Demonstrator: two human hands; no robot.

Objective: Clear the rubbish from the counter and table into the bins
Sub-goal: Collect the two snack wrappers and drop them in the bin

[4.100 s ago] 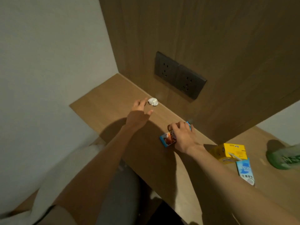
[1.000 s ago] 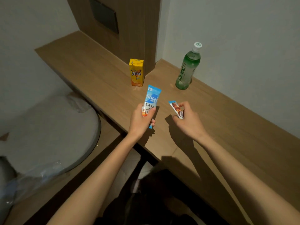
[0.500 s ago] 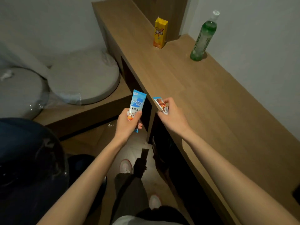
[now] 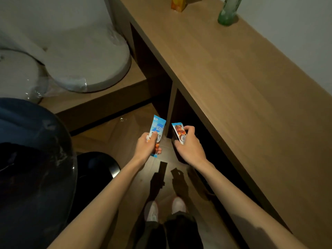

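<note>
Both hands have been carried off the counter (image 4: 233,87) and are now held out over the floor. A blue sachet (image 4: 158,127) is gripped low down by the left hand (image 4: 146,149), fingers curled round it, its long axis pointing up and away. A small wrapper (image 4: 179,131) is pinched between thumb and fingers of the right hand (image 4: 190,150). A dark round container (image 4: 97,168), judged to be a bin, lies down-left of both hands, nearer the left.

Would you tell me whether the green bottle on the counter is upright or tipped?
Upright: the green bottle stands on its base on the counter, top out of frame.
</note>
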